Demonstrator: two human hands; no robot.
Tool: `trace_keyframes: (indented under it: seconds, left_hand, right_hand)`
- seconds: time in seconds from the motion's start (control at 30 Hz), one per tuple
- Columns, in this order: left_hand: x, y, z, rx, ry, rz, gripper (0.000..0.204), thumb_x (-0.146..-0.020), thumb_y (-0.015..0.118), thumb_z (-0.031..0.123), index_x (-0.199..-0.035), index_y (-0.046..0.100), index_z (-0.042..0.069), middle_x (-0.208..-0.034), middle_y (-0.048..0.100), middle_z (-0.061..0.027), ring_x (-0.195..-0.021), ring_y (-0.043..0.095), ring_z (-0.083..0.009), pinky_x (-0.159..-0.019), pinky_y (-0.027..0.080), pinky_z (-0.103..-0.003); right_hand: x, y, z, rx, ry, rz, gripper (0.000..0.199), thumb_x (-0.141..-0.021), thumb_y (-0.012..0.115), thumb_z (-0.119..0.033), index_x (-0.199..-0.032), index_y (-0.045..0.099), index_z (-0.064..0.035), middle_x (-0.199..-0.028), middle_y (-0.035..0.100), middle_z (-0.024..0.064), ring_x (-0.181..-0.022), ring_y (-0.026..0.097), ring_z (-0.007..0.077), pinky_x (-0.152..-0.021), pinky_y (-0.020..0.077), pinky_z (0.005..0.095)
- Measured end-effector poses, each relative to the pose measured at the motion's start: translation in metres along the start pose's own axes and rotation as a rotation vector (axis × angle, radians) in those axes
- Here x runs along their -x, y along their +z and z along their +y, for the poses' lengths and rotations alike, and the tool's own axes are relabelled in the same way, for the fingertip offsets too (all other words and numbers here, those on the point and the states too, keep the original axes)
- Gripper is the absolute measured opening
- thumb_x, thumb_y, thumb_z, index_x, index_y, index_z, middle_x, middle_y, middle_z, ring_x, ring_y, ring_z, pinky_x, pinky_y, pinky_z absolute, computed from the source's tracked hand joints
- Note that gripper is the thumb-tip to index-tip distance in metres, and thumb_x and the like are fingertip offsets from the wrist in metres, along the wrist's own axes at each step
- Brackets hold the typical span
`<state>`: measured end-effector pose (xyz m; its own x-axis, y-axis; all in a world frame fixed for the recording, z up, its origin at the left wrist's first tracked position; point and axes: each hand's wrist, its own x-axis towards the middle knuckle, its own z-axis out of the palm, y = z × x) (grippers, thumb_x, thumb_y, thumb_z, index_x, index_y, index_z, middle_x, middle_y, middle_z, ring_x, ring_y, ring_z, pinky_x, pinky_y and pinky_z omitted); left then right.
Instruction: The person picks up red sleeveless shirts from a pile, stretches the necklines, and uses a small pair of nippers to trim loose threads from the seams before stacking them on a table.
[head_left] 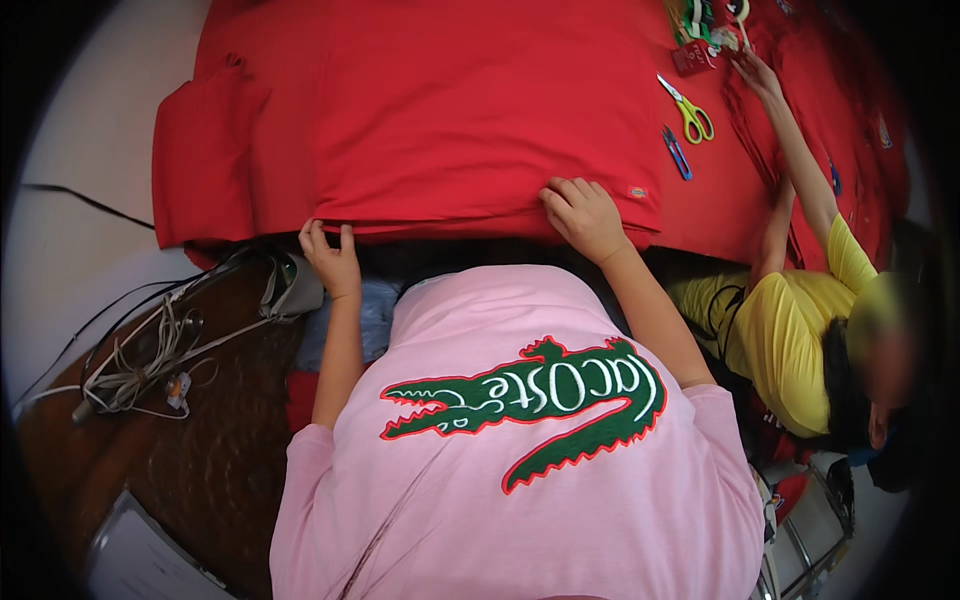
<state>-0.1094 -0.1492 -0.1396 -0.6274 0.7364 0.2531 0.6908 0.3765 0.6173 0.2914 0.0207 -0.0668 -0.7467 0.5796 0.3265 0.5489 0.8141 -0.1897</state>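
Note:
A red garment (480,110) lies spread out in front of me, with a small label (637,192) near the right end of its near hem. My left hand (333,262) is at the left end of that hem, its fingertips closed on the edge of the cloth. Farther right, my right hand (588,220) rests on the same hem, left of the label, with curled fingers gripping the fabric. Folds of cloth partly hide the fingertips of both hands.
Yellow-handled scissors (692,116) and blue thread snips (678,153) lie right of the garment. A co-worker in yellow (785,345) reaches toward small items and a red box (692,58) at the far right. Tangled cables (150,350) lie at left; another folded red cloth (205,150) sits beside the garment.

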Motion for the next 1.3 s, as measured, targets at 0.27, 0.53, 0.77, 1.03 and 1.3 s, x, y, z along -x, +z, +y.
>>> trace_keyframes:
  seconds: [0.27,0.53,0.77,1.03,1.3]
  left_hand:
    - [-0.004,0.006,0.012,0.082,-0.108,0.107,0.040,-0.078,0.083,0.016,-0.100,0.051,0.005,-0.105,0.062,-0.0149,-0.106,0.058,-0.0386,-0.097,0.042,-0.046]
    - [-0.035,-0.001,0.045,0.243,-0.343,0.089,0.060,-0.076,0.088,0.022,-0.119,0.049,0.004,-0.111,0.065,-0.0123,-0.094,0.062,-0.0274,-0.098,0.043,-0.042]
    - [-0.045,0.025,0.037,0.044,-0.284,0.103,0.040,-0.088,0.079,0.034,-0.109,0.059,0.008,-0.102,0.059,-0.0081,-0.094,0.061,-0.0284,-0.092,0.043,-0.047]
    - [-0.045,0.030,0.055,-0.054,-0.092,0.102,0.031,-0.083,0.077,0.022,-0.105,0.060,0.010,-0.111,0.060,-0.0103,-0.110,0.058,-0.0328,-0.101,0.040,-0.048]
    - [-0.029,0.010,0.086,-0.077,0.266,-0.159,0.055,-0.065,0.067,-0.005,-0.116,0.070,0.016,-0.113,0.060,-0.0066,-0.114,0.057,-0.0307,-0.103,0.040,-0.044]
  right_hand:
    - [-0.044,-0.033,0.010,-0.237,0.207,0.050,0.022,-0.080,0.074,-0.009,-0.101,0.065,-0.0076,-0.101,0.068,0.0065,-0.094,0.067,0.0271,-0.078,0.0552,0.0397]
    - [-0.003,-0.019,0.020,-0.202,0.162,-0.162,0.037,-0.083,0.078,-0.024,-0.116,0.068,-0.0102,-0.112,0.065,0.0081,-0.103,0.065,0.0295,-0.084,0.0552,0.0421]
    - [-0.063,0.012,-0.033,-0.175,0.020,-0.218,0.045,-0.085,0.077,-0.033,-0.121,0.063,-0.0093,-0.110,0.061,0.0088,-0.102,0.063,0.0283,-0.086,0.0495,0.0425]
    - [-0.091,0.014,-0.017,-0.270,0.123,-0.040,0.034,-0.078,0.071,-0.001,-0.111,0.065,-0.0075,-0.101,0.068,0.0120,-0.095,0.069,0.0270,-0.080,0.0541,0.0419]
    - [-0.003,-0.105,0.045,-0.090,0.501,0.370,0.029,-0.071,0.058,0.017,-0.089,0.071,-0.0017,-0.097,0.059,0.0126,-0.090,0.064,0.0260,-0.080,0.0524,0.0349]
